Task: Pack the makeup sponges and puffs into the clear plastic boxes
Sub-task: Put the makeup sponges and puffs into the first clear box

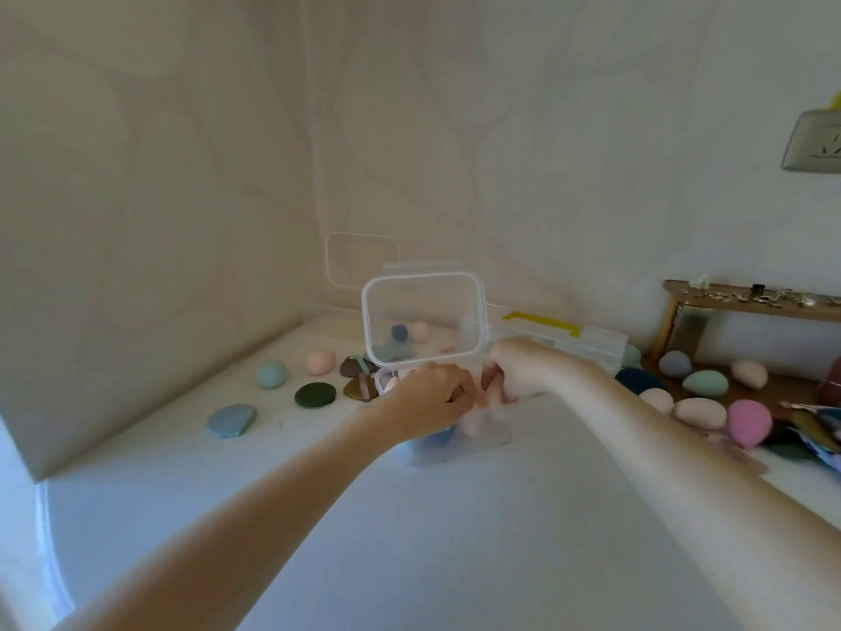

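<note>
Both hands are working at the clear plastic box (455, 430) on the white bench (455, 539), its lid (423, 316) standing up. Left hand (432, 398) is curling its grip over the rim; right hand (516, 371) is pinching a peach sponge (491, 389) inside. Next, pushing it down, then picking another.

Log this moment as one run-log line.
phase: packing | clear box: lid up, peach sponges inside | left hand: at box rim | right hand: at rim | loose pink sponge: right
</note>
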The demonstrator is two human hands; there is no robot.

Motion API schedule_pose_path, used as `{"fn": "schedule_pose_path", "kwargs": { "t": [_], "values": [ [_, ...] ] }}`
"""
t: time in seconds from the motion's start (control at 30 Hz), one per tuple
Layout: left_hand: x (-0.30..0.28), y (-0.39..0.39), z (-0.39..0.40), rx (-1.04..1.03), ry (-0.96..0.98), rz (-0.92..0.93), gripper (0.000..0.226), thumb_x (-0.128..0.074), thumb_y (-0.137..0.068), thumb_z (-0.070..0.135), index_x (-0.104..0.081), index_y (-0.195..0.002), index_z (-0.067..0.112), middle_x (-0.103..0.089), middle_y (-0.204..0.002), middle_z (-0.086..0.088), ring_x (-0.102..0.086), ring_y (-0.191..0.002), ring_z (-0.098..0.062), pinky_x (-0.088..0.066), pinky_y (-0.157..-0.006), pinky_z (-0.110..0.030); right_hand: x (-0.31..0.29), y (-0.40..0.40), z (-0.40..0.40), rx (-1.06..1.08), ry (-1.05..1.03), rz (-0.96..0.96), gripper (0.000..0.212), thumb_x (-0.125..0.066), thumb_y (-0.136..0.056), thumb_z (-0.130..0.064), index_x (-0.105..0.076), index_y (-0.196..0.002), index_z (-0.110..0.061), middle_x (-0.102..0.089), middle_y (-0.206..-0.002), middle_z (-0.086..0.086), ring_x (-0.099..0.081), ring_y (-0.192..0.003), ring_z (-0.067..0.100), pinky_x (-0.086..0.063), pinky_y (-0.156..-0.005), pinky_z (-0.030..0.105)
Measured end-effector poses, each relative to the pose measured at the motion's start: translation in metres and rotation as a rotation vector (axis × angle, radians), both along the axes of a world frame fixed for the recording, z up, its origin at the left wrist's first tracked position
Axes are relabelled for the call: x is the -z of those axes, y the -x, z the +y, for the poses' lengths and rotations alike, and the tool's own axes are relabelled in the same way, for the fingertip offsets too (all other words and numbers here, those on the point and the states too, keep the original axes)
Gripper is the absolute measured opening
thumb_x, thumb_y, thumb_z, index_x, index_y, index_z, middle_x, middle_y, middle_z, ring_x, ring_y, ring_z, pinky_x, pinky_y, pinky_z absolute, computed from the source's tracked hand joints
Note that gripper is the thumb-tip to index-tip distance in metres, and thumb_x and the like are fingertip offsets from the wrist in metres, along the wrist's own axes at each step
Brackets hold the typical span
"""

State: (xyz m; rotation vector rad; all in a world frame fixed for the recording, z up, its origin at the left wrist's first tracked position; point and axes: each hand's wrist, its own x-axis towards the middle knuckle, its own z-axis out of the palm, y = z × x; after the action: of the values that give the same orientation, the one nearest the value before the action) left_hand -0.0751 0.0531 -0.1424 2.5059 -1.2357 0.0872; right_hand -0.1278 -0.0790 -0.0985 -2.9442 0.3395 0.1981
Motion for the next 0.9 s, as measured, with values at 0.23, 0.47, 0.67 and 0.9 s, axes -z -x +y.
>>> {"fn": "schedule_pose_path", "kwargs": {
  "t": [0.23,0.47,0.67,0.9],
  "values": [
    [0.001,0.0,-0.002,0.008,0.022,0.011,0.033,-0.036,-0.096,0.02,-0.064,-0.112,0.012,-0.062,-0.113,-0.005,-0.056,-0.103,-0.02,-0.034,-0.072,-0.023,0.015,-0.015,0.008,-0.002,0.066,-0.036,0.036,-0.054,-0.088,-0.011,-0.034,-0.061,-0.023,-0.039,-0.07,-0.003,-0.044,-0.084,0.021,-0.036,-0.074,0.028],
    [-0.001,-0.002,-0.003,-0.001,-0.014,0.037,0.031,-0.038,-0.095,0.018,-0.062,-0.111,0.009,-0.062,-0.111,-0.007,-0.049,-0.087,-0.016,-0.035,-0.071,-0.025,0.005,-0.013,0.01,-0.061,0.157,0.023,0.016,-0.058,-0.087,-0.012,-0.062,-0.102,-0.006,-0.052,-0.095,0.007,-0.049,-0.081,0.022,-0.041,-0.065,0.027],
    [-0.02,-0.019,0.032,-0.021,0.501,-0.028,0.02,-0.051,-0.086,0.001,-0.068,-0.096,0.005,-0.059,-0.11,-0.004,-0.058,-0.088,-0.017,-0.04,-0.075,-0.02,-0.029,-0.007,0.034,-0.086,0.139,-0.203,0.018,-0.05,-0.088,-0.002,-0.062,-0.101,-0.007,-0.057,-0.097,0.01,-0.053,-0.083,0.025,-0.041,-0.065,0.028],
    [-0.008,-0.082,0.12,-0.558,0.604,-0.002,0.027,-0.044,-0.089,0.003,-0.063,-0.106,0.011,-0.056,-0.111,-0.005,-0.054,-0.097,-0.022,-0.035,-0.075,-0.023,-0.022,-0.05,0.134,-0.384,-0.181,-0.366,0.023,-0.043,-0.091,-0.001,-0.066,-0.096,-0.006,-0.061,-0.092,0.005,-0.055,-0.072,0.017,-0.043,-0.061,0.025]
  ]
}}
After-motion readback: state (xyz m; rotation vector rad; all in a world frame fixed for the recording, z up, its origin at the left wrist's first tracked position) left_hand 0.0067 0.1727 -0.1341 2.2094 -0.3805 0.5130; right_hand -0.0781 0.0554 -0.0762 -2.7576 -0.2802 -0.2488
